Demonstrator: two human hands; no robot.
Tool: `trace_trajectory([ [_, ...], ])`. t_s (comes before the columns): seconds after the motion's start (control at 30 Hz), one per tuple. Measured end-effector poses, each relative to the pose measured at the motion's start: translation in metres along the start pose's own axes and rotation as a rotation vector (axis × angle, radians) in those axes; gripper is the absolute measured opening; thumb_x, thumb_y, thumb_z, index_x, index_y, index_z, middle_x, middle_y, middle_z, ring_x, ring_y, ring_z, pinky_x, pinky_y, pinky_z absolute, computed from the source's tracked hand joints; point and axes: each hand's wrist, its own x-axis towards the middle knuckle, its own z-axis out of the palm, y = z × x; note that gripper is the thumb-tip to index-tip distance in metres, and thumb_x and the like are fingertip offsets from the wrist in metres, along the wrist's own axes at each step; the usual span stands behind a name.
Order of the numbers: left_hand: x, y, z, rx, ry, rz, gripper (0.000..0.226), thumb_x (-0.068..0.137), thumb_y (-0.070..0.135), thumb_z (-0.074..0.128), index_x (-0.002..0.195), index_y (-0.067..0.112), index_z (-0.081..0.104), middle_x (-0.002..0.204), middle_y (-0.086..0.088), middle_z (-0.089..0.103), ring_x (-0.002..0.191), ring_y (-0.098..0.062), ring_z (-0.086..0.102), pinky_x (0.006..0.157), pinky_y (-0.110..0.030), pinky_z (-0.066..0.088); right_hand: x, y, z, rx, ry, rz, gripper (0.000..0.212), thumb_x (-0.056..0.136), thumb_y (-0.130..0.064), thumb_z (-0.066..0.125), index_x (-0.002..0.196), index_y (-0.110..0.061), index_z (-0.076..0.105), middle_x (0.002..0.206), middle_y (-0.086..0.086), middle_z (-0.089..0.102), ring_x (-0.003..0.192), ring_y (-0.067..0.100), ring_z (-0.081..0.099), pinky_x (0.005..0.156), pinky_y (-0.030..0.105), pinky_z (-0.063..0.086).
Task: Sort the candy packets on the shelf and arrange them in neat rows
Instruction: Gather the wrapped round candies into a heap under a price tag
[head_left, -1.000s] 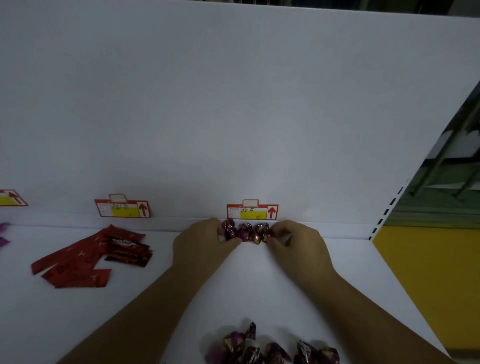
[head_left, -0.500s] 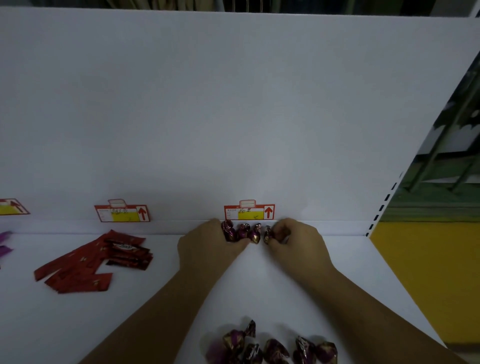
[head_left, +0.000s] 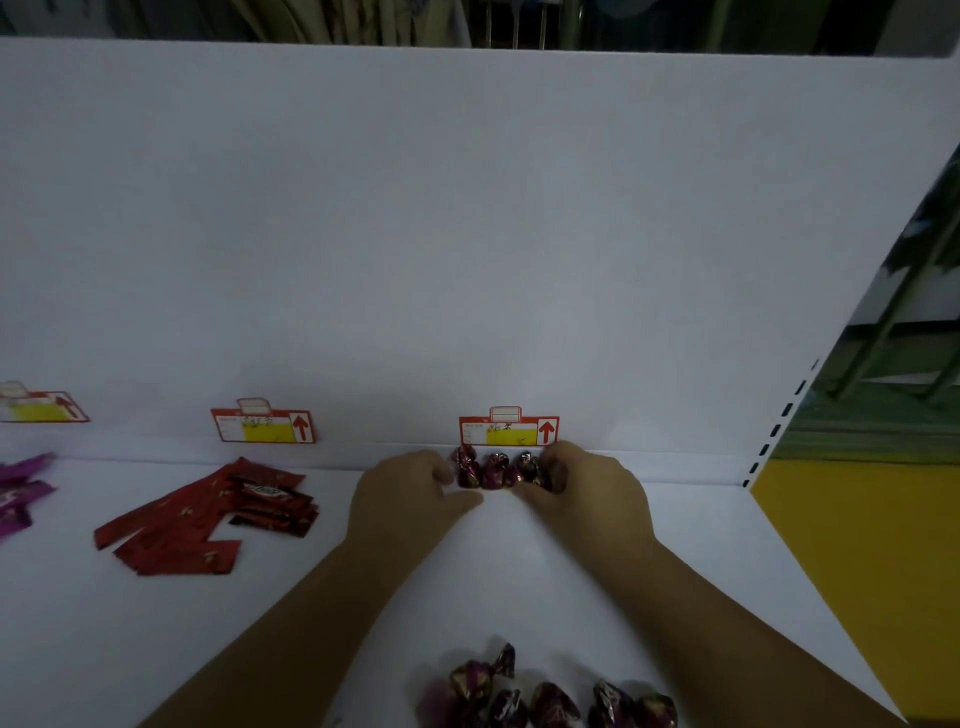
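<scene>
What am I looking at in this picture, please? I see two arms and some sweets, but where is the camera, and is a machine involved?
No machine is here: a person works with bare hands, so each grip is simply a hand. The one picture comes from a camera worn on the person's head, looking forward and down. The white shelf carries a short row of purple wrapped candies close to the back wall, under a price tag. The right hand curls its fingers round the row's right end; the left hand has curled fingers against the left end, though a pinch cannot be confirmed. Nearer the camera lies a loose pile of the same candies. Further left lie red packets and, at the edge, purple packets.
</scene>
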Motion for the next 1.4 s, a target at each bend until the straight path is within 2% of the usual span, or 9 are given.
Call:
trace_trajectory([
  [0.17, 0.001, 0.003, 0.001, 0.01, -0.016, 0.006, 0.019, 0.079, 0.047, 0.063, 0.077, 0.028, 0.065, 0.065, 0.012, 0.051, 0.074, -0.011, 0.055, 0.066, -0.025, 0.04, 0.0, 0.0, 0.002, 0.076, 0.015, -0.024, 0.027, 0.075, -0.047, 0.068, 0.089, -0.025, 0.064, 0.08, -0.004, 0.068, 0.076, 0.018, 0.061, 0.063, 0.026, 0.044],
  [0.47, -0.002, 0.007, 0.001, -0.042, 0.032, 0.003, 0.033, 0.072, 0.048, 0.068, 0.06, 0.026, 0.047, 0.064, 0.011, 0.053, 0.064, -0.004, 0.049, 0.055, -0.019, 0.03, -0.005, 0.009, -0.005, 0.225, -0.016, 0.074, 0.017, 0.075, -0.03, 0.07, 0.089, -0.027, 0.06, 0.067, -0.016, 0.059, 0.064, -0.001, 0.054, 0.057, 0.01, 0.036],
  [0.63, -0.001, 0.006, -0.002, -0.072, -0.006, 0.081, 0.044, 0.076, 0.044, 0.067, 0.05, 0.021, 0.04, 0.053, 0.007, 0.043, 0.052, -0.006, 0.041, 0.051, -0.022, 0.03, -0.004, 0.0, -0.024, 0.279, -0.078, 0.1, 0.015, 0.075, -0.025, 0.07, 0.066, -0.018, 0.06, 0.066, -0.007, 0.062, 0.065, 0.011, 0.058, 0.061, 0.025, 0.044],
  [0.7, -0.002, 0.012, -0.011, -0.13, -0.158, 0.177, 0.04, 0.076, 0.04, 0.07, 0.051, 0.021, 0.047, 0.053, 0.007, 0.047, 0.051, -0.006, 0.044, 0.051, -0.02, 0.034, 0.0, -0.008, -0.043, 0.276, -0.198, 0.095, 0.018, 0.076, -0.022, 0.07, 0.063, -0.014, 0.06, 0.063, -0.001, 0.06, 0.06, 0.014, 0.056, 0.061, 0.027, 0.044],
  [0.87, -0.022, 0.058, -0.04, -0.094, -0.887, 0.4, 0.031, 0.062, 0.062, 0.072, 0.075, 0.038, 0.06, 0.073, 0.016, 0.063, 0.065, 0.009, 0.057, 0.051, -0.005, 0.042, -0.008, -0.017, -0.106, 0.207, -0.732, -0.014, 0.009, 0.078, -0.019, 0.072, 0.074, -0.015, 0.066, 0.058, -0.008, 0.062, 0.055, 0.005, 0.059, 0.051, 0.017, 0.045],
  [0.93, -0.041, 0.074, -0.038, -0.011, -0.973, 0.436, 0.044, 0.048, 0.075, 0.068, 0.078, 0.044, 0.056, 0.079, 0.021, 0.062, 0.07, 0.009, 0.057, 0.057, -0.009, 0.045, -0.025, -0.012, -0.124, 0.155, -0.904, -0.053, 0.012, 0.075, -0.021, 0.075, 0.081, -0.022, 0.065, 0.067, -0.008, 0.066, 0.063, 0.009, 0.063, 0.059, 0.024, 0.052],
  [1.03, -0.067, 0.088, -0.026, 0.099, -0.839, 0.518, 0.052, 0.036, 0.08, 0.059, 0.072, 0.043, 0.053, 0.073, 0.02, 0.058, 0.069, 0.002, 0.055, 0.063, -0.021, 0.048, -0.055, -0.001, -0.135, 0.032, -1.041, -0.045, 0.028, 0.065, -0.037, 0.081, 0.086, -0.033, 0.061, 0.081, -0.015, 0.067, 0.078, 0.011, 0.065, 0.075, 0.032, 0.054],
  [1.17, -0.08, 0.097, -0.019, 0.104, -0.71, 0.543, 0.035, 0.058, 0.06, 0.071, 0.066, 0.034, 0.05, 0.068, 0.015, 0.054, 0.064, -0.001, 0.051, 0.053, -0.019, 0.032, -0.086, 0.008, -0.122, 0.011, -0.923, -0.116, 0.029, 0.064, -0.04, 0.081, 0.084, -0.028, 0.064, 0.078, -0.013, 0.065, 0.065, 0.0, 0.057, 0.062, 0.017, 0.046],
  [1.4, -0.046, 0.088, -0.044, -0.071, -0.567, 0.423, 0.018, 0.069, 0.038, 0.077, 0.076, 0.033, 0.061, 0.075, 0.016, 0.062, 0.064, 0.003, 0.057, 0.056, -0.006, 0.04, -0.079, 0.026, -0.113, 0.239, -0.551, -0.097, 0.011, 0.071, -0.025, 0.078, 0.079, -0.031, 0.072, 0.08, -0.02, 0.068, 0.063, 0.003, 0.058, 0.056, 0.011, 0.042],
])
